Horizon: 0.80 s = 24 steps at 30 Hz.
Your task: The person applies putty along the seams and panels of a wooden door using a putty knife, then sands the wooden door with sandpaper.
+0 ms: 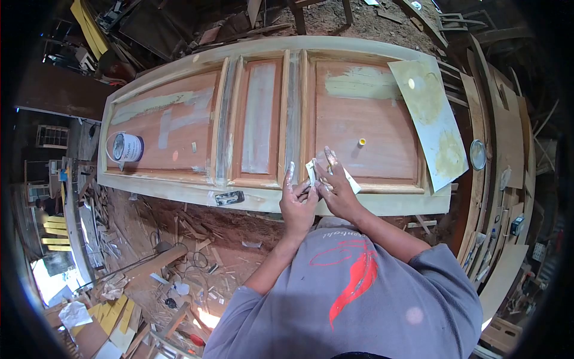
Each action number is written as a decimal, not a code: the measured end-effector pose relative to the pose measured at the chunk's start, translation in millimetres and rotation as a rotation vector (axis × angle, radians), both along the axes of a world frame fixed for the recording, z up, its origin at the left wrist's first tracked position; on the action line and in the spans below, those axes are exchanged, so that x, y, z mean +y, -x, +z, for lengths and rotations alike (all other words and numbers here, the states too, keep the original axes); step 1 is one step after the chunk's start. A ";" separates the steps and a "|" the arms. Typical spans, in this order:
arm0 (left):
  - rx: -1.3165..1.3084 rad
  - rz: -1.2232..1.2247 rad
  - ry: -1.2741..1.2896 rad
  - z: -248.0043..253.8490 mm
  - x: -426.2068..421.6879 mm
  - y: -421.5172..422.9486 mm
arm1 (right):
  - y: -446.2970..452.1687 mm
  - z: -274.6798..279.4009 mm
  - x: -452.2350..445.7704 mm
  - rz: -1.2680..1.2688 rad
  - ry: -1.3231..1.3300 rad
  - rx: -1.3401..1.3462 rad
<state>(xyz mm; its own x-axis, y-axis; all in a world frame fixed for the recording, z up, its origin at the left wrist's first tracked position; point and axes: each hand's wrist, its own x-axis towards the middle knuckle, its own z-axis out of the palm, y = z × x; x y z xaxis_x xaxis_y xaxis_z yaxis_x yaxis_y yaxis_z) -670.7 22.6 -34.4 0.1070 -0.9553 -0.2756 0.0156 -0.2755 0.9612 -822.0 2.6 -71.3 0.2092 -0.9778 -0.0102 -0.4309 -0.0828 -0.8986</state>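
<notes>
My left hand [298, 200] and my right hand [339, 190] are close together over the near edge of a wooden panelled door [382, 206]. Between their fingers is a small white tube-like thing [310, 172] with dark print; the fingers partly hide it. White smears coat the fingertips of both hands. My left index finger points away from me while the other fingers are bent. A flat white piece [351, 181] shows from under my right hand; whether it is held is unclear. Just beyond lies a small yellow cap [362, 142] on the door's right panel.
A white tub [127, 148] stands on the door's left panel. A dark rectangular tool [229, 198] rests on the near edge. At right lies a white board [431, 119] smeared with greenish filler. A round lid [478, 154] sits beside stacked planks [502, 197]. Scrap wood litters the floor.
</notes>
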 end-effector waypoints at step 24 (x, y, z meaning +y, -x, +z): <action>-0.135 0.432 -0.069 -74.7 41.7 -147.5 | -52.7 -60.0 -31.8 0.463 -0.537 0.692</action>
<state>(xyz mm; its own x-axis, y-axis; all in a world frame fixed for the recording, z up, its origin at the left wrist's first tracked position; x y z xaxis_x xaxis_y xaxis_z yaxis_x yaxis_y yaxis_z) -523.2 64.2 -109.1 0.5313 -0.7950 -0.2928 0.0191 -0.3343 0.9423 -769.3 -29.2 -131.3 0.3503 -0.6308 -0.6924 -0.9030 -0.0312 -0.4285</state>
